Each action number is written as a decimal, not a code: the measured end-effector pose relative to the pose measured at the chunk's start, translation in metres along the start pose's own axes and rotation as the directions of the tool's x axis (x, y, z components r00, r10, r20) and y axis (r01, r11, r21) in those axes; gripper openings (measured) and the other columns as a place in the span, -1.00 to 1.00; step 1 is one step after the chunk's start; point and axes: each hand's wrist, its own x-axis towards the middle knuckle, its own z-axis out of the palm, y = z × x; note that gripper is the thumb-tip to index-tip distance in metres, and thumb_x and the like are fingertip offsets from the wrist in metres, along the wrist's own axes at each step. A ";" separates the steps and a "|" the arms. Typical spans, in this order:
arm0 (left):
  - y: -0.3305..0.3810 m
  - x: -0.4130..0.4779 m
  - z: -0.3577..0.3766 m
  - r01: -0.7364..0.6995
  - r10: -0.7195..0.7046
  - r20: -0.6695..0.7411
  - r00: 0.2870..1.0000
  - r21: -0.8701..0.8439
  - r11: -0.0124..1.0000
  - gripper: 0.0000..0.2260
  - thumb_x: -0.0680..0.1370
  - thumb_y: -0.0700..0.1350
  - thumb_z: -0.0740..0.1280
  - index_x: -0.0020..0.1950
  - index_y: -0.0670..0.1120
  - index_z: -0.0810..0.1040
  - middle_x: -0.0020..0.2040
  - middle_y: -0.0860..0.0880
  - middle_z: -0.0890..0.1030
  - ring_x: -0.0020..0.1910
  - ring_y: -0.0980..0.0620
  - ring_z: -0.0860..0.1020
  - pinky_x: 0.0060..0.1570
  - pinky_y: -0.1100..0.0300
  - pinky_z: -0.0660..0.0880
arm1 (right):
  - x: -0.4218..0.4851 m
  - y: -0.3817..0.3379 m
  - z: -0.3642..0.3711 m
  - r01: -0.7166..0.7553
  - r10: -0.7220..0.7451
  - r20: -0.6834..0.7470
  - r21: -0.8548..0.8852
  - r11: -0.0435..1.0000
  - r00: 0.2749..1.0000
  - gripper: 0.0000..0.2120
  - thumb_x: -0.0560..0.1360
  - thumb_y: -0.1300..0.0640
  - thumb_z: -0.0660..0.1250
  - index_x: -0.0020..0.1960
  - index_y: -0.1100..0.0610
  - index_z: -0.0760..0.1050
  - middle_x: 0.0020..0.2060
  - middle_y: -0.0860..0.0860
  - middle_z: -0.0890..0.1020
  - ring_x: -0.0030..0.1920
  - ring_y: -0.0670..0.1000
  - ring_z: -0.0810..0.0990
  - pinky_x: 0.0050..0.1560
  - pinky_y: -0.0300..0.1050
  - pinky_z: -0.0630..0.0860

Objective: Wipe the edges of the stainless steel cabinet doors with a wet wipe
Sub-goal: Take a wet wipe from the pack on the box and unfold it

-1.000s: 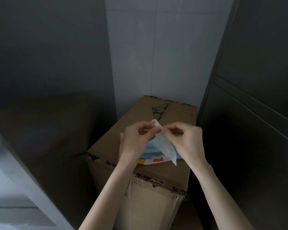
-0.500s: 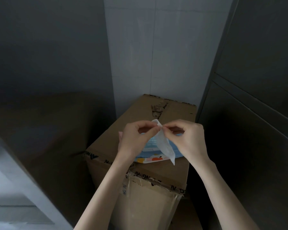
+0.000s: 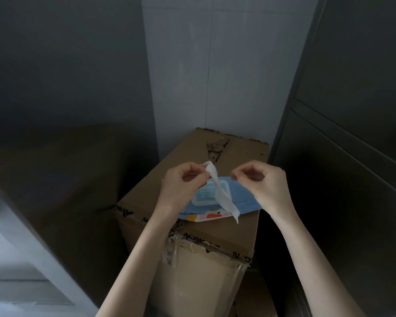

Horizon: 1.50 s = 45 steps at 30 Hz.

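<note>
A white wet wipe [image 3: 222, 195] hangs as a folded strip from my left hand [image 3: 183, 186], pinched at its top corner between thumb and fingers. My right hand [image 3: 263, 186] hovers just to the right of it, fingertips pinched together and holding nothing that I can see. Below both hands lies a blue wet wipe pack [image 3: 238, 202] with a white flip lid, resting on a cardboard box [image 3: 206, 234]. Stainless steel cabinet doors stand on the left [image 3: 62, 92] and on the right [image 3: 352, 133].
The cardboard box fills the narrow gap between the two cabinets, with a white tiled wall [image 3: 206, 65] behind it. A lighter steel edge [image 3: 28, 243] runs diagonally at the lower left. More cardboard sits at the foot of the box.
My hands have drawn apart. The right hand has let go of the wipe's top edge, and the wipe now hangs from the left hand alone.
</note>
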 end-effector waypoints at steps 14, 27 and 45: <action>-0.032 -0.003 -0.024 0.367 -0.462 -0.115 0.879 -0.452 0.813 -0.91 0.62 -0.17 0.22 -0.01 -0.09 0.52 -0.04 -0.06 0.67 -0.13 0.04 0.68 -0.23 0.16 0.59 | -0.016 0.035 0.021 -0.085 0.244 0.388 -0.384 0.919 0.889 -0.82 0.40 -0.03 0.46 -0.07 -0.27 0.54 -0.17 -0.37 0.57 0.07 -0.20 0.52 0.17 -0.05 0.47; -0.049 -0.011 -0.021 -0.353 0.142 0.344 0.928 0.693 0.628 -0.73 0.46 0.02 0.45 0.14 0.09 0.59 0.15 0.17 0.54 0.23 0.21 0.35 0.22 0.25 0.19 | -0.018 0.041 0.026 0.062 0.113 0.437 -0.367 0.928 0.892 -0.79 0.43 0.11 0.45 0.04 -0.07 0.63 0.07 -0.20 0.61 0.16 -0.12 0.49 0.32 0.10 0.31; -0.035 -0.016 -0.027 -0.192 0.015 0.387 0.922 0.422 0.886 -0.86 0.43 0.09 0.45 -0.14 0.36 0.57 0.06 0.39 0.54 0.32 0.04 0.28 0.29 -0.08 0.38 | -0.012 0.031 0.008 0.086 0.051 0.341 -0.376 0.923 0.939 -0.94 0.47 0.05 0.40 -0.07 -0.01 0.62 -0.20 -0.30 0.51 0.01 -0.15 0.49 -0.03 -0.22 0.35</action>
